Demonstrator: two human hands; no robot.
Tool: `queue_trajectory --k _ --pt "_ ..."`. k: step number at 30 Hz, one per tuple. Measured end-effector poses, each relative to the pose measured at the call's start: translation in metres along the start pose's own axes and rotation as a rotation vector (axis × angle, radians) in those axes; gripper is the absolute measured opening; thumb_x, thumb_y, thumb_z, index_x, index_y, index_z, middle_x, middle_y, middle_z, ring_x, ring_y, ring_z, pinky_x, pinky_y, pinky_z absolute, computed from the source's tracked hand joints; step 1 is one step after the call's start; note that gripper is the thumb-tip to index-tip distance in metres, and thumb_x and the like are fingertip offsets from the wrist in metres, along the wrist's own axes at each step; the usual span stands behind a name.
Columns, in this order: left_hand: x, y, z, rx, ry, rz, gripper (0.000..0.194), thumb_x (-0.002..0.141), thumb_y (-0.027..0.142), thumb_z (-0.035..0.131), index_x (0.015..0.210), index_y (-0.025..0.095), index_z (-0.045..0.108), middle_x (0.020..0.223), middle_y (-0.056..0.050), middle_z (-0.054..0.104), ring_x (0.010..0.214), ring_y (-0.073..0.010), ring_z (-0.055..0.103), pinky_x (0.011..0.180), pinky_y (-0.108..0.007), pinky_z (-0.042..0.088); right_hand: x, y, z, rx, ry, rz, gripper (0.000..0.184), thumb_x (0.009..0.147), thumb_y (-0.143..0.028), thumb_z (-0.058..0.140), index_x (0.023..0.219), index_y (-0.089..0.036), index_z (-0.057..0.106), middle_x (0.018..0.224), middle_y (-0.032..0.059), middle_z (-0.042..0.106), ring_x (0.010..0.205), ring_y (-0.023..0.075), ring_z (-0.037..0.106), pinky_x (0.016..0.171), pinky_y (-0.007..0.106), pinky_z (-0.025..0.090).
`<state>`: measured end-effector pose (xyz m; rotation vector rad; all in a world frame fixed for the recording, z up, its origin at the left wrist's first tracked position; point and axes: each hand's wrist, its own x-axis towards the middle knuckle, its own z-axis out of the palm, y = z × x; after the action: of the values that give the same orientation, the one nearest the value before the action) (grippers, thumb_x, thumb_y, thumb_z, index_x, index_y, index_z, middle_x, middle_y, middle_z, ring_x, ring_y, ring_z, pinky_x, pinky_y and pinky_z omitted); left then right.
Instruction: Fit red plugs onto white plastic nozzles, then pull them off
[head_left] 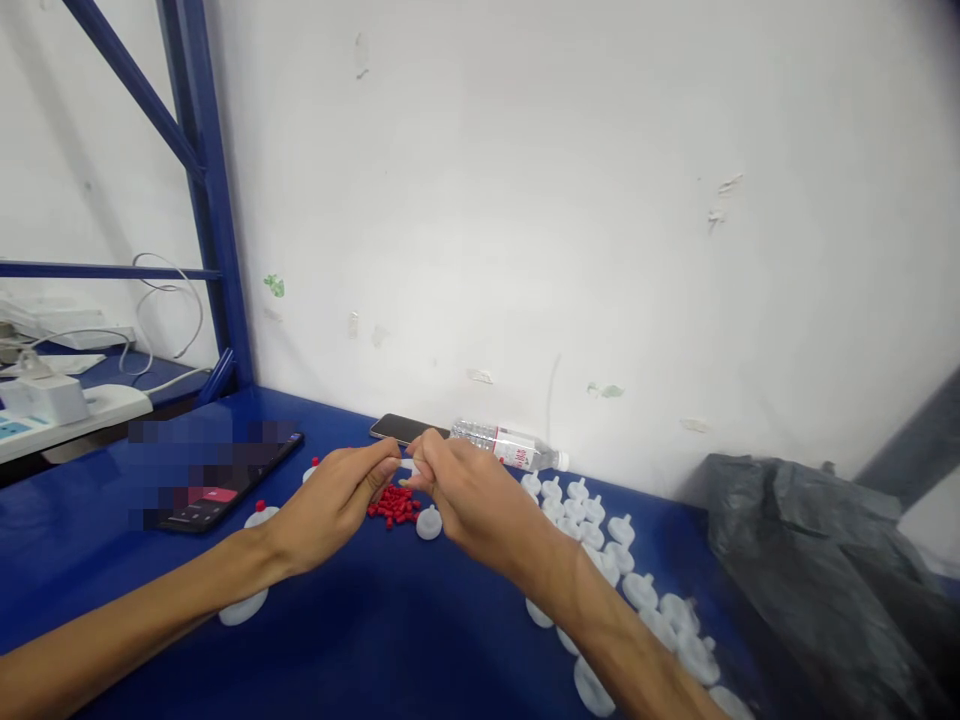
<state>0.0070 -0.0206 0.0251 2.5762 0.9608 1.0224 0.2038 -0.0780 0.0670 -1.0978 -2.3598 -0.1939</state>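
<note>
White piece [409, 464]: pinched between both hands; only a sliver shows, form not determinable.
Left hand [337, 500]: thumb and forefinger closed on its left end.
Right hand [480, 490]: fingers closed about its right end, contact partly hidden.
Handling: best judged with ends in line, pressure even; skewing could bend it.
Red caps [394, 505]: loose pile between the hands; low wrists might scatter them.
White round part [429, 523]: beside the pile, stem up.
White stemmed parts [592, 535]: grouped rightward, some behind the right forearm; elbow clearance advisable.
</note>
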Motion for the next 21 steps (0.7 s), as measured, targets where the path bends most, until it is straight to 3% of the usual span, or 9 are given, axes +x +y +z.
queue_trajectory --k 8,13,17,21 --pt "0.0 0.002 -0.005 -0.097 -0.055 -0.038 0.042 0.103 0.044 0.026 0.075 0.023 0.049 0.054 0.008 0.045 0.048 -0.0124 0.043 0.052 -0.026 0.034 0.003 -0.009 -0.006 -0.042 -0.053 -0.051 0.031 0.084 0.006 0.042 0.087 -0.025 0.043 0.087 0.0005 0.062 0.087 0.0174 0.059 0.082 0.026 0.049" --pt "0.001 0.001 -0.004 -0.026 -0.113 -0.05 0.039 0.102 0.043 0.03 0.086 0.024 0.059 0.06 0.006 0.052 0.054 -0.0148 0.049 0.056 -0.028 0.039 0.001 -0.002 -0.003 -0.085 -0.106 -0.065 0.024 0.087 0.0 0.045 0.094 -0.023 0.049 0.087 -0.0002 0.064 0.079 0.0177 0.06 0.074 0.027 0.049" --pt "-0.001 0.0 0.0 0.064 -0.064 -0.103 0.027 0.1 0.039 0.038 0.099 0.025 0.061 0.093 0.0 0.066 0.077 -0.0195 0.061 0.072 -0.033 0.048 -0.003 0.009 0.002 -0.116 -0.128 -0.039 0.026 0.091 -0.007 0.046 0.109 -0.024 0.055 0.102 0.0016 0.065 0.084 0.0178 0.063 0.076 0.029 0.049" --pt "-0.006 -0.009 0.004 0.235 -0.005 -0.136 0.029 0.088 0.027 0.048 0.113 0.027 0.063 0.138 -0.01 0.047 0.08 -0.0199 0.064 0.076 -0.04 0.053 -0.006 0.019 0.004 -0.157 -0.138 0.062 0.031 0.097 -0.013 0.042 0.12 -0.026 0.058 0.112 0.0038 0.063 0.076 0.0161 0.064 0.068 0.03 0.05"
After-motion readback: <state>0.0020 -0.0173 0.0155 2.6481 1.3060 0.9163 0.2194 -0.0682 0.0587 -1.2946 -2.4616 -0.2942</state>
